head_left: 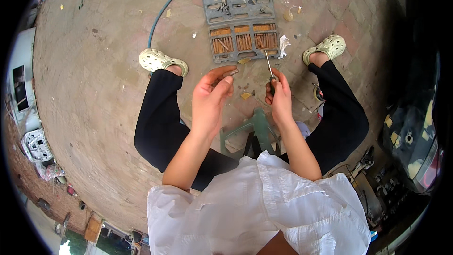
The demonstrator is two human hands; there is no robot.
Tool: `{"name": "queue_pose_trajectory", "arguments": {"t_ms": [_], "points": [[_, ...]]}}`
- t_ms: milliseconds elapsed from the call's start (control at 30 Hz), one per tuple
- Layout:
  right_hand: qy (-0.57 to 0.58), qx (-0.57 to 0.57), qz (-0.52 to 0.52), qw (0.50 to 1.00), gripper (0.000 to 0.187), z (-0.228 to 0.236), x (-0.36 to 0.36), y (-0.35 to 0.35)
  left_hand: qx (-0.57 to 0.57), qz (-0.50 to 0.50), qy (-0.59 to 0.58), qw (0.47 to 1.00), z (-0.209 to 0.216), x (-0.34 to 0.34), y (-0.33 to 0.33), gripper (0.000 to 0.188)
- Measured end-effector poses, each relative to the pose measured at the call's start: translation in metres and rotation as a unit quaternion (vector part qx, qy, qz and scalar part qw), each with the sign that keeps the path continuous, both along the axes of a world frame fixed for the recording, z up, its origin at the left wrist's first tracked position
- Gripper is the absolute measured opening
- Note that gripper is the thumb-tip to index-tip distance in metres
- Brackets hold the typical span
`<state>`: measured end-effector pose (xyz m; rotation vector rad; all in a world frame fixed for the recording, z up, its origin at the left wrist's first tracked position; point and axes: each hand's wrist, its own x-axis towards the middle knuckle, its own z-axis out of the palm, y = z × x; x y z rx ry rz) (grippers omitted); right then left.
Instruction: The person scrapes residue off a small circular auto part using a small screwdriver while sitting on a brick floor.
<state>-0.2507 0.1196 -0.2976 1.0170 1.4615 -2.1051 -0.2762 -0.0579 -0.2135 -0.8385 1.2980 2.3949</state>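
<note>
I see the case [241, 21] lying open in 2 halves on the ground [104, 89], ahead of the person and between the left shoe [157, 60] and right shoe [331, 46]. Loose bits [223, 6] lie in its far half, rows of rods [266, 41] in its near half. A wad of paper [283, 46] is just right of it; a hose [163, 10] curves along the left to the left shoe. Nearer the person, the left hand [212, 89] holds a small piece [231, 72]; to its right, the right hand [279, 95] points a screwdriver [272, 81] toward the case.
</note>
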Motion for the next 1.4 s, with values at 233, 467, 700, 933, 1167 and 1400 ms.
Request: {"name": "queue_pose_trajectory", "arguments": {"t_ms": [233,467,700,933,1167,1400], "points": [[0.335,0.233,0.306,0.860,0.032,0.213,0.066,0.034,-0.004,-0.006,0.141,0.990,0.119,0.089,0.019,0.019],[0.519,0.317,0.352,0.712,0.034,0.285,0.145,0.057,-0.157,-0.038,0.287,0.944,0.182,0.180,0.026,0.019],[0.542,0.341,0.362,0.678,0.037,0.316,0.202,0.069,-0.295,-0.122,0.375,0.870,0.210,0.240,0.028,0.020],[0.562,0.350,0.365,0.654,0.042,0.326,0.233,0.075,-0.139,-0.063,0.372,0.916,0.212,0.271,0.038,0.025],[0.551,0.337,0.367,0.669,0.041,0.334,0.248,0.065,-0.036,0.041,0.358,0.932,0.210,0.277,0.054,0.034],[0.560,0.304,0.351,0.686,0.039,0.330,0.248,0.055,-0.039,0.110,0.337,0.934,0.212,0.271,0.065,0.034]]}}
